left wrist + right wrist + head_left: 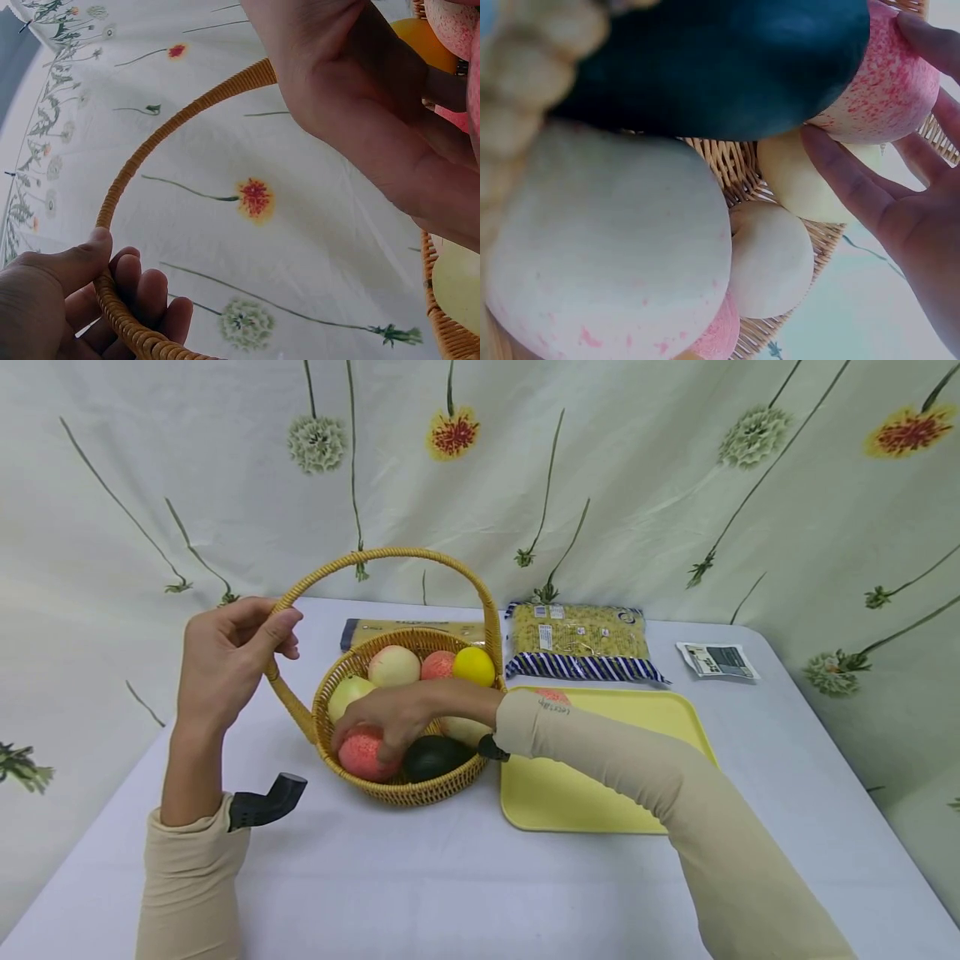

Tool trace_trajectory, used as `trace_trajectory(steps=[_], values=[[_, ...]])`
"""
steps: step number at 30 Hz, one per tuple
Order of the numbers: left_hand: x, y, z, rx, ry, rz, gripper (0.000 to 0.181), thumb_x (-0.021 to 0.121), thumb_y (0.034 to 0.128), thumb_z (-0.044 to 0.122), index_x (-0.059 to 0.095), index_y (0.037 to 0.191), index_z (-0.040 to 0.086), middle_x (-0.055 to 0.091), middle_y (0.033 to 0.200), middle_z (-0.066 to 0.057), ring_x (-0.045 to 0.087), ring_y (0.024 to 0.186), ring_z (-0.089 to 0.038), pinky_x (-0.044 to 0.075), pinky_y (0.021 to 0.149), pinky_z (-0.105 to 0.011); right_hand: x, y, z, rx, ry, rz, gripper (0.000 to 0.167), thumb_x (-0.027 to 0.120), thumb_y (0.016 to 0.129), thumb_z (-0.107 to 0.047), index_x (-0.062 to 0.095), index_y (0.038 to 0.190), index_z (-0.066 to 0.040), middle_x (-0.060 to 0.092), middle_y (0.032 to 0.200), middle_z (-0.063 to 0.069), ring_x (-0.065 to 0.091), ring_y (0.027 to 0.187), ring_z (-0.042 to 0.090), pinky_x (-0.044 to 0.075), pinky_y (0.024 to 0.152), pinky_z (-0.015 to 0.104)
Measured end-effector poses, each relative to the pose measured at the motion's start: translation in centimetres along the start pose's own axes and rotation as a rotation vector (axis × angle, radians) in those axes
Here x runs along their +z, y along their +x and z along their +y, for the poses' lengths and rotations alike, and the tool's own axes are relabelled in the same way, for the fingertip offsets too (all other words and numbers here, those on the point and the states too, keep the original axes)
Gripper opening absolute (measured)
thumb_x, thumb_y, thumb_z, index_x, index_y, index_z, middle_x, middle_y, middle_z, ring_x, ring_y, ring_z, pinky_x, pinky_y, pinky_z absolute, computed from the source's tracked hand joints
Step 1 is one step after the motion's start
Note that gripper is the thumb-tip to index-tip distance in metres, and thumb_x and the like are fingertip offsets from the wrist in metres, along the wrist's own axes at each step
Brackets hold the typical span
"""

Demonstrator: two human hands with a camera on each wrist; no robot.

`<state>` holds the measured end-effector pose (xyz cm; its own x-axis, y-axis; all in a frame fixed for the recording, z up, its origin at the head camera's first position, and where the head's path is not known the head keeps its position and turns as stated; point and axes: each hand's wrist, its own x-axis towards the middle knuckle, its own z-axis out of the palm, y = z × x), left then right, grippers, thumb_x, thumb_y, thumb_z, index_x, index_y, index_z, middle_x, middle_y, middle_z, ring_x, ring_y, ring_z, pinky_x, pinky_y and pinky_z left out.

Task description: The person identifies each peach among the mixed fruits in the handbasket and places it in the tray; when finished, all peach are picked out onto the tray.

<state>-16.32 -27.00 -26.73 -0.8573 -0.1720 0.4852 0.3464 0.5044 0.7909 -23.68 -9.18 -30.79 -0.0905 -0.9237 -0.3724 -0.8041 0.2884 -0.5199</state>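
A wicker basket [420,792] holds several fruits. My left hand [225,652] grips the left side of its arched handle [390,553], thumb and fingers round it; the left wrist view shows the same grip on the handle [127,169]. Inside the basket, my right hand [393,714] has its fingers curled round a red-pink fruit [365,755] at the front left. The right wrist view shows this speckled fruit [892,82] between thumb and fingers, against a dark green fruit [727,67]. A yellow fruit [473,667] lies at the back right.
Right of the basket lies a yellow tray [585,802], with a pink fruit [553,696] at its back edge, partly behind my sleeve. Behind are a pasta bag [577,639], a brown package [375,631] and a small white packet [717,661]. A patterned cloth [637,485] hangs behind.
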Motion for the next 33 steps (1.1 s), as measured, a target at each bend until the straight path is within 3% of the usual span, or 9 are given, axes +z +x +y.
trace_trajectory(steps=[16,27,33], values=[[0.0,0.0,0.0,0.012,0.009,0.005,0.015,0.067,0.0898,0.016,0.069,0.1,0.004,0.062,0.068,0.005,0.06,0.06,-0.008,0.046,0.053,-0.016,-0.7,-0.8,-0.1,-0.076,0.13,0.043,0.053,0.067,0.081,-0.009,0.054,0.132,-0.015,0.052,0.13,-0.009,0.042,0.121,0.003,0.034,0.101,0.019],[0.1,0.0,0.0,0.018,-0.003,0.001,0.016,0.068,0.0895,0.014,0.069,0.1,0.002,0.062,0.068,0.005,0.06,0.06,-0.008,0.046,0.054,-0.016,-0.5,-1.9,0.7,0.026,0.118,0.137,0.07,0.069,0.083,-0.023,0.039,0.144,-0.008,0.044,0.141,0.001,0.043,0.118,0.008,0.036,0.099,0.018],[0.0,-0.1,0.0,0.023,0.004,-0.001,0.017,0.067,0.09,0.015,0.069,0.101,0.003,0.061,0.069,0.003,0.06,0.06,-0.009,0.047,0.054,-0.016,-0.5,-2.4,1.1,0.025,0.12,0.174,0.068,0.068,0.082,-0.026,0.042,0.142,-0.008,0.047,0.139,0.002,0.046,0.115,0.009,0.037,0.101,0.021]])
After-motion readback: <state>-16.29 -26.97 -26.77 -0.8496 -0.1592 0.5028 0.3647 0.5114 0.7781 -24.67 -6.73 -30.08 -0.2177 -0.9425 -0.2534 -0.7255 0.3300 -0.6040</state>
